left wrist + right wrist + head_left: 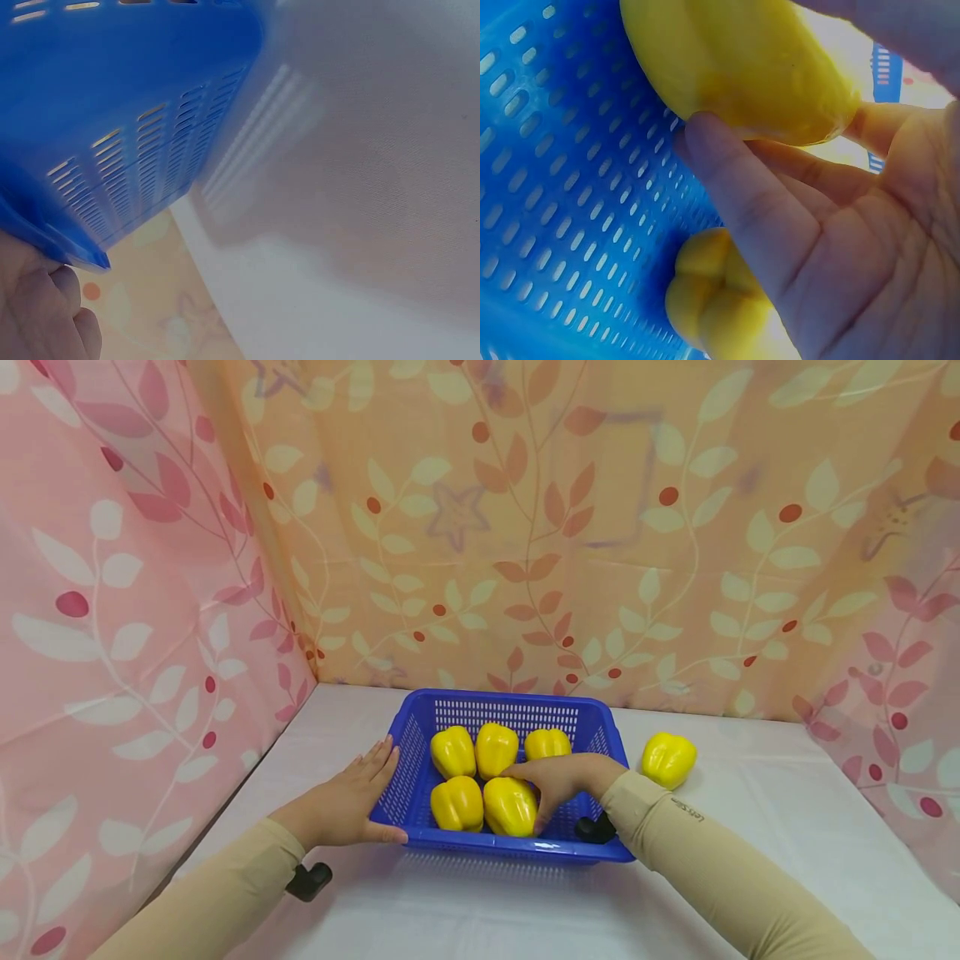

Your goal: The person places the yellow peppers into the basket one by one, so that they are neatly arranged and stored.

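My left hand [345, 797] rests against the left side of the blue perforated plastic basket [517, 700], its fingers extended along the rim and the thumb on the near edge. In the left wrist view, fingers [45, 315] show at the rim beside the outer wall. Inside the basket, my right hand [562, 785] holds a glossy yellow bell pepper [510, 807] near the front wall. The right wrist view shows that pepper [735, 67] between fingers and thumb, with another yellow pepper [720, 300] lower down.
Other yellow bell peppers sit in the basket: front left [457, 804], back left [453, 752], back middle [497, 750] and back right [547, 743]. One more pepper [668, 760] lies outside, right of the basket, on the white tabletop [780, 827]. Patterned curtains [480, 568] enclose the table.
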Demonstrator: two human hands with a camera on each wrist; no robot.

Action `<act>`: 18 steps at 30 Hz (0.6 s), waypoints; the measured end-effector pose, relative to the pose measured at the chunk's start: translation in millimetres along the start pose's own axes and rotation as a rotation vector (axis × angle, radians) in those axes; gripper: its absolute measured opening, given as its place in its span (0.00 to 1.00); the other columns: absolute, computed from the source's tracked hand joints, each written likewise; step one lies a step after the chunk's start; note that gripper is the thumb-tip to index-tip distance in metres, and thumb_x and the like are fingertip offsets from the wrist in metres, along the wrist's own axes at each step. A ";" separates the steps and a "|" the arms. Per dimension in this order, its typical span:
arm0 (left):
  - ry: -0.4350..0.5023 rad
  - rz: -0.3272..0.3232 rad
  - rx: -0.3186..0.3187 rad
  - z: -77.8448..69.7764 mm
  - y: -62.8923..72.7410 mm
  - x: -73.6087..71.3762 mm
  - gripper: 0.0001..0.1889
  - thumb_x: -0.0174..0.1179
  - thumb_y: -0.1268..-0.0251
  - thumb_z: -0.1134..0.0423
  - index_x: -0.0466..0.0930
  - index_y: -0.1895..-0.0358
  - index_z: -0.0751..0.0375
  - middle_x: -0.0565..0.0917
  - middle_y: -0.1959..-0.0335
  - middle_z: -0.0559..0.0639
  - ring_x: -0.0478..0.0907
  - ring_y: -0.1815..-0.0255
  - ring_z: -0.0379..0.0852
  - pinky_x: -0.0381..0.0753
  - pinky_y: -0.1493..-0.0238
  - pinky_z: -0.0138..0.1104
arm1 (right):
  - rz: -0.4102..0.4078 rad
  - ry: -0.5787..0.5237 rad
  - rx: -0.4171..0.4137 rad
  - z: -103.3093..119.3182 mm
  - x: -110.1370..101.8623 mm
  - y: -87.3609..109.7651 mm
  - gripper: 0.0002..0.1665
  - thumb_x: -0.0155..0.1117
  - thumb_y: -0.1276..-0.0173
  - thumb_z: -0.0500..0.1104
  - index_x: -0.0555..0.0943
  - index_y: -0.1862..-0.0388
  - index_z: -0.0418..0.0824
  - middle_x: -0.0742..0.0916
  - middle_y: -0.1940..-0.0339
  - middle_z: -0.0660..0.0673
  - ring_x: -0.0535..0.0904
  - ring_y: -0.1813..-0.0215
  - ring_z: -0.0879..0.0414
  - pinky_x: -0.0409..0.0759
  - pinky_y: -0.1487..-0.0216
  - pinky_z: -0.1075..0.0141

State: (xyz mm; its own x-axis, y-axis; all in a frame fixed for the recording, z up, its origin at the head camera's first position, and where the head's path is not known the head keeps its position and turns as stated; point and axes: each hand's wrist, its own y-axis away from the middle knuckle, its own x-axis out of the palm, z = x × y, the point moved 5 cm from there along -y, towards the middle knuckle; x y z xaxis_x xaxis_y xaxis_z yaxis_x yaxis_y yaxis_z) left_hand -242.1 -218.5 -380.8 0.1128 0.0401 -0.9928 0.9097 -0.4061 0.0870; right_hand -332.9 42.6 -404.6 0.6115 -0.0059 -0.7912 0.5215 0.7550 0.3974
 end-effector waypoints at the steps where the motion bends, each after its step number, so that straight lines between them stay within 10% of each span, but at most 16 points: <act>1: 0.001 -0.001 0.000 -0.1 0.0 0.0 0.62 0.49 0.59 0.23 0.39 0.29 0.66 0.37 0.27 0.60 0.35 0.27 0.55 0.45 0.31 0.50 | 0.000 0.004 -0.002 0.6 0.1 0.3 0.49 0.76 0.55 0.54 0.63 0.34 0.55 0.75 0.46 0.58 0.69 0.48 0.60 0.70 0.42 0.58; 18: -0.010 -0.010 0.008 2.4 -1.0 1.4 0.62 0.46 0.59 0.21 0.40 0.29 0.66 0.37 0.27 0.60 0.36 0.27 0.55 0.46 0.31 0.50 | -0.066 -0.004 0.012 5.2 -3.8 1.9 0.43 0.68 0.49 0.58 0.65 0.34 0.51 0.78 0.49 0.56 0.74 0.47 0.55 0.74 0.44 0.60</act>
State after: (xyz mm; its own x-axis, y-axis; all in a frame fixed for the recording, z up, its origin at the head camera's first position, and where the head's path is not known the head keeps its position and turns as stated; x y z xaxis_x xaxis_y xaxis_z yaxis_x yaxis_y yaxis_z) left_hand -243.8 -220.2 -382.4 0.1003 0.0354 -0.9943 0.9074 -0.4133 0.0768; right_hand -331.1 40.6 -398.3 0.5781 -0.0585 -0.8139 0.5679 0.7451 0.3498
